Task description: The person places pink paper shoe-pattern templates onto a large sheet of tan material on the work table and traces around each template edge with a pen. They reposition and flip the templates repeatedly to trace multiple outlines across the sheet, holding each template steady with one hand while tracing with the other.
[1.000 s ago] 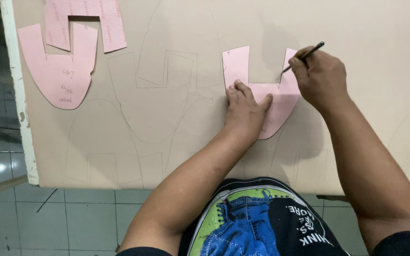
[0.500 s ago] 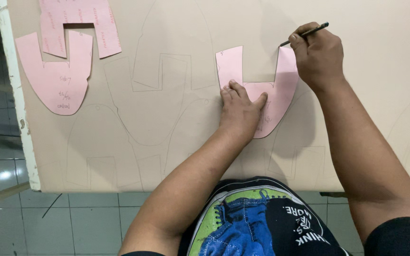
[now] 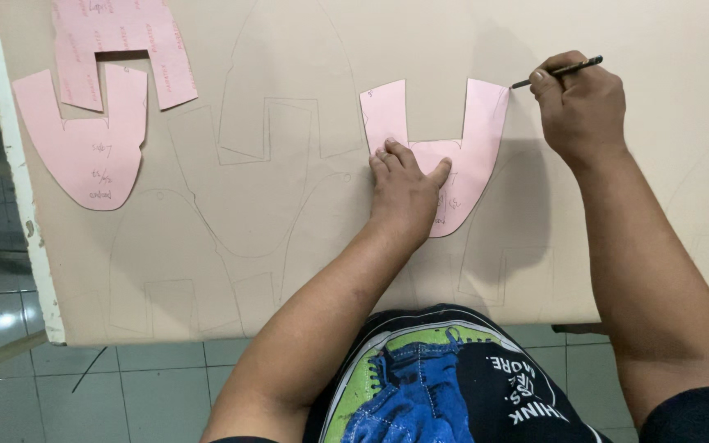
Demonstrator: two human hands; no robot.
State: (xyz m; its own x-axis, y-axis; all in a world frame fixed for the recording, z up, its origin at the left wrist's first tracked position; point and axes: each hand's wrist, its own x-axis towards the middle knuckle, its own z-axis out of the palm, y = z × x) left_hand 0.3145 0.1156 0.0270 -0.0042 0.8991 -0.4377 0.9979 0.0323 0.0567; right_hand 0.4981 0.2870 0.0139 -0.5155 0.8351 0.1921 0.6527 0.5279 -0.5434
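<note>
The right hand [image 3: 582, 107] fingers clench a pencil [image 3: 557, 72] whose tip meets the upper right corner of the pink template [image 3: 476, 131], pinned by flat left hand [image 3: 404, 187] fingers on the worktop [image 3: 305, 246].

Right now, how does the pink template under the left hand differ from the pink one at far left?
The held template is pinned by the left hand, with the pen at its upper right corner. The far template lies untouched, partly overlapped by another pink piece. Both are pink U-shapes with rounded bottoms.
</note>
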